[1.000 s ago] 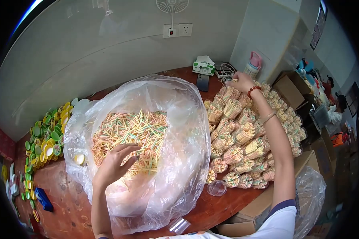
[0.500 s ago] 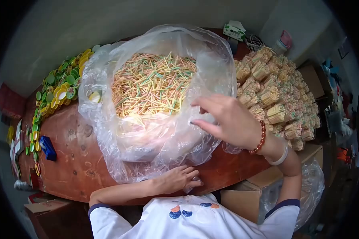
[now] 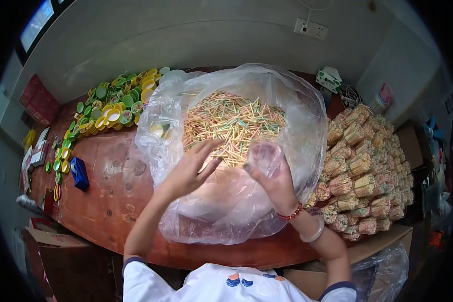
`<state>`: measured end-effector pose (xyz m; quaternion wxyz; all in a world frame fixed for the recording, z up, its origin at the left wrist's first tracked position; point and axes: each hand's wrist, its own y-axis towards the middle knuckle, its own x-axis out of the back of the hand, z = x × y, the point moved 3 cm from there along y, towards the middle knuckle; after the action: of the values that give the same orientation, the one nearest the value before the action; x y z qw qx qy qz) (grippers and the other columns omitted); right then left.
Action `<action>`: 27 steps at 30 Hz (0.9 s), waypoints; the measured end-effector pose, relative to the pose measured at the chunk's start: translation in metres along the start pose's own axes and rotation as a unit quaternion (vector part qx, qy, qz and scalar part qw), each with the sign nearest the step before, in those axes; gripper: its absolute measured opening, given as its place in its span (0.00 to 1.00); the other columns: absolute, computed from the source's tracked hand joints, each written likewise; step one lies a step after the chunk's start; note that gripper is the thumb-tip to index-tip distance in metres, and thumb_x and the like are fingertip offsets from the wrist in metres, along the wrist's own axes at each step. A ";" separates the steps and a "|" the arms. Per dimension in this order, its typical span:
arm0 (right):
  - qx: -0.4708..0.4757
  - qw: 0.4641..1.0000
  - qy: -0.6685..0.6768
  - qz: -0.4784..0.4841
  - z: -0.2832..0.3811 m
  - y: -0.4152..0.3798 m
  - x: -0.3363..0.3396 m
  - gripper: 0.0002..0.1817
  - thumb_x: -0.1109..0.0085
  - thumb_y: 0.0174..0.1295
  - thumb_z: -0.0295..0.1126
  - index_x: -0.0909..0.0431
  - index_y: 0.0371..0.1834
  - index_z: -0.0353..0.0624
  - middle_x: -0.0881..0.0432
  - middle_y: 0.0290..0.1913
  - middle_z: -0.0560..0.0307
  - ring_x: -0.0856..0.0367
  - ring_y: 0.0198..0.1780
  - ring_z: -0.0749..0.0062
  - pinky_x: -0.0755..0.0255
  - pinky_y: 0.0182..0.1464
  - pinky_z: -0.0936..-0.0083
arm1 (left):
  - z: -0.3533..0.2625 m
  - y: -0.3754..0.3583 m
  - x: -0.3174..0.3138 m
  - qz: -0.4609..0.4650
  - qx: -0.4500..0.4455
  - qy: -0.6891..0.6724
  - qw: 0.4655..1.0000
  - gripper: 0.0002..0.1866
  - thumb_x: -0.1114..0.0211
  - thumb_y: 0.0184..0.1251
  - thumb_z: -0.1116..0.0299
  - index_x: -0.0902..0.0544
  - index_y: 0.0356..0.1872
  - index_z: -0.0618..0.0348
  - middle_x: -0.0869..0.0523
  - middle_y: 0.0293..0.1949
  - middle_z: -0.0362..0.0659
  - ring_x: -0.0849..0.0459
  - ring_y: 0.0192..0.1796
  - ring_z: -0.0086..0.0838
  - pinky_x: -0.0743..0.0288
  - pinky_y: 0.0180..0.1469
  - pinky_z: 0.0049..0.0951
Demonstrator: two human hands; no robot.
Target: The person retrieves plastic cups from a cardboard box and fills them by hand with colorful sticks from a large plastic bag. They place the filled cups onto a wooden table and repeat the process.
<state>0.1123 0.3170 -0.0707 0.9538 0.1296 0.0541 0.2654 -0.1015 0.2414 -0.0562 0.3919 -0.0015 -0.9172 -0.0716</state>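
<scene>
A large clear plastic bag (image 3: 201, 211) lies spread open on the reddish-brown table (image 3: 110, 201), full of loose, thin, coloured sticks (image 3: 236, 121). My right hand (image 3: 277, 183) holds a small clear cup (image 3: 265, 157) over the right front part of the stick pile, with the fingers around it. Left of it, my left hand (image 3: 194, 168) hovers over the front left edge of the pile. Its fingers are spread and nothing shows between them.
Many bundles of sticks (image 3: 362, 166) are stacked at the right. Green and yellow round lids (image 3: 113, 115) spread over the back left, near a blue object (image 3: 79, 173). A tissue pack (image 3: 329, 79) stands at the back right. Cardboard boxes (image 3: 60, 239) stand below the table edge.
My left hand has risen from the table's front edge to above the bag. The clear cup now shows in my right hand, which was empty before. The view has tilted up and shifted left.
</scene>
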 end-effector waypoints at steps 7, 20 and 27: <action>-0.059 0.978 0.060 -0.191 -0.060 -0.053 -0.005 0.31 0.26 0.62 0.22 0.31 0.65 0.36 0.25 0.62 0.52 0.27 0.66 0.69 0.28 0.67 0.71 | 0.064 0.067 -0.008 0.157 -0.102 0.267 0.945 0.65 0.16 0.41 0.58 0.45 0.84 0.46 0.50 0.85 0.49 0.57 0.87 0.48 0.61 0.87 0.49; -0.101 0.986 -0.045 -0.125 -0.050 -0.067 0.014 0.38 0.19 0.56 0.27 0.32 0.68 0.36 0.20 0.57 0.49 0.22 0.59 0.66 0.26 0.64 0.67 | 0.066 0.114 -0.035 0.178 -0.329 0.350 0.859 0.55 0.30 0.57 0.64 0.52 0.85 0.31 0.53 0.87 0.38 0.56 0.87 0.38 0.66 0.89 0.50; -0.128 0.985 0.000 -0.115 -0.048 -0.066 0.017 0.38 0.20 0.57 0.25 0.33 0.69 0.36 0.22 0.60 0.50 0.24 0.63 0.67 0.28 0.67 0.68 | 0.037 0.104 -0.055 0.239 -0.495 0.363 0.752 0.41 0.43 0.71 0.69 0.47 0.83 0.38 0.51 0.86 0.39 0.53 0.87 0.35 0.60 0.89 0.47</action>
<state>0.1511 0.2824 -0.1356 0.9868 -0.0007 0.0343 0.1582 -0.0843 0.3521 -0.1076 0.6442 -0.3886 -0.5116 -0.4151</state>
